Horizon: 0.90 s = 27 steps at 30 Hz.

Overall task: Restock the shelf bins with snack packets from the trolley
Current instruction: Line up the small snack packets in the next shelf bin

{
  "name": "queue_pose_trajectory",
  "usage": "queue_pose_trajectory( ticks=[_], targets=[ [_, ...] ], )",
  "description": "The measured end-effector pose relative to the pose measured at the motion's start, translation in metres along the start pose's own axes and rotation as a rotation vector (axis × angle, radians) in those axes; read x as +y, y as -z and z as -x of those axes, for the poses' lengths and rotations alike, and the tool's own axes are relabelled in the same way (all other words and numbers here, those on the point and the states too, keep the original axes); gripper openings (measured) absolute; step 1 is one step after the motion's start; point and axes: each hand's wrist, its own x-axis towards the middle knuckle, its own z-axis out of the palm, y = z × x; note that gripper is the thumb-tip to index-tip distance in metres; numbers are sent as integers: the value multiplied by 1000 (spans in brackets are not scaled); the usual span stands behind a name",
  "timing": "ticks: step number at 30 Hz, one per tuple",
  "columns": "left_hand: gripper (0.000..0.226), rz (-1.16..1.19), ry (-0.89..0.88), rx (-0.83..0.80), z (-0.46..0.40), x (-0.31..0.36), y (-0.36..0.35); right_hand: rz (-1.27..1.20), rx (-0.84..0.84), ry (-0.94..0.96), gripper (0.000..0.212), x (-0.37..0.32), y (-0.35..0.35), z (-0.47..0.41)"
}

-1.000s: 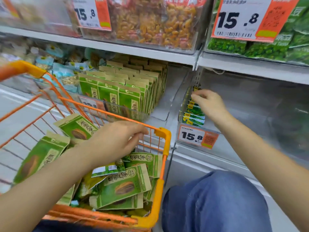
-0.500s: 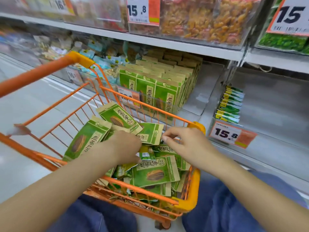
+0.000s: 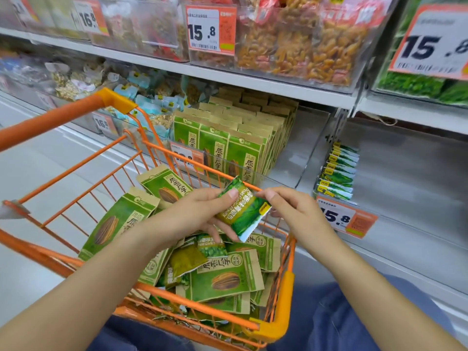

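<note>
We pinch the green pea packet (image 3: 241, 209) between left hand (image 3: 192, 216) and right hand (image 3: 291, 211); light, crinkly, slippery film, so grip edges.

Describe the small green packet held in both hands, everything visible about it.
The packet is a small glossy plastic pouch, green with leafy print, white lettering, a yellow-olive band and a white serrated end seal. It is tilted, held above the trolley. The left hand grips its upper end, thumb on its face; the right hand pinches its right edge.
</note>
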Motion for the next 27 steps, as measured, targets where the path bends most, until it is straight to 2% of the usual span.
queue_pose_trajectory(
  ticks=[2, 5, 8, 11, 13, 15, 16, 17, 20, 21, 24, 27],
  targets=[
    [35, 13, -68, 46, -8, 4, -11, -141, 5, -75, 37, -8, 7, 1],
    [42, 81, -127, 203, -29, 7, -31, -254, 4, -187, 36, -16, 24, 5],
    [46, 189, -158, 176, -54, 13, -63, -258, 52, -199, 18, -16, 41, 12],
    [28, 11, -266, 148, -77, 25, -95, -316, 231, -188, 6, -11, 67, 17],
    [33, -394, -460, 225, -95, 26, -106, -319, 313, -204, 6, -5, 95, 19],
    [54, -884, -654, 414, -114, 24, -110, -214, 375, -231, 6, 4, 128, 19],
    [56, -1031, -732, 488, -126, 21, -109, -135, 416, -246, 4, 9, 146, 17],
    [56, -1089, -766, 496, -134, 19, -110, -28, 467, -257, 4, 18, 165, 12],
    [61, -1012, -692, 427, -154, 14, -110, 297, 556, -365, 10, 48, 214, -17],
    [63, -1011, -673, 411, -159, 9, -110, 348, 523, -434, 13, 57, 227, -30],
    [61, -986, -654, 353, -170, -1, -108, 462, 368, -663, 42, 81, 251, -65],
    [61, -976, -666, 361, -174, -4, -107, 512, 290, -731, 39, 99, 257, -93]
  ],
)
